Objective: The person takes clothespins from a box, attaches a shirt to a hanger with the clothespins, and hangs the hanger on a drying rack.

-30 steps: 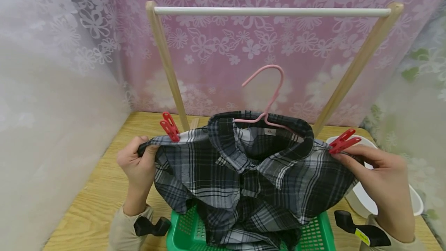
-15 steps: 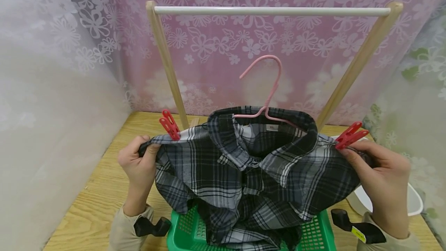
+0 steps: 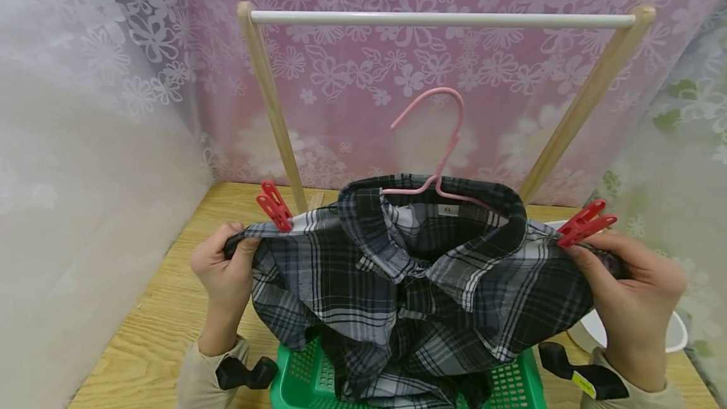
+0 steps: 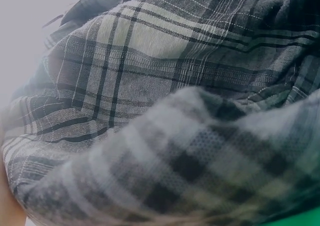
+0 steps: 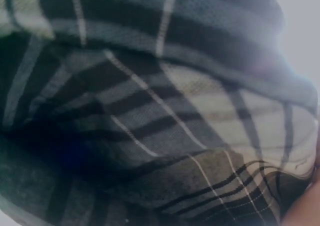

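Held at both shoulders. My left hand (image 3: pixel 224 270) grips the left shoulder end of the black, grey and white plaid cotton shirt (image 3: pixel 409 283), fingers curled over the fabric edge and thumb beneath. My right hand (image 3: pixel 630 289) pinches the right shoulder end in the same way, fingers and thumb closed on the cloth. The shirt is spread between the two hands above the green perforated plastic laundry basket (image 3: pixel 511 377), its lower part sagging into the basket. It sits on the thin pink wire hanger (image 3: pixel 437 137), whose hook rises from the open collar below the white rail of the pale wooden drying rack (image 3: pixel 443 17). Gripping both ends appears to keep the shoulder line taut and level on the hanger.

One red plastic clothes peg (image 3: pixel 274 206) stands on the left shoulder just beside my left hand; a second red peg (image 3: pixel 585 223) stands on the right shoulder, touching my right fingers. They seem placed to stop the fabric sliding off the hanger arms.

Both wrist views are filled by close, blurred plaid cloth (image 4: pixel 150 86), so they add nothing about the fingers.

Count: one shirt, one hanger, two pegs, one basket, one rack, and one white plastic tub (image 3: pixel 673 330) partly hidden behind my right hand, all on the light wooden table (image 3: pixel 153 320).
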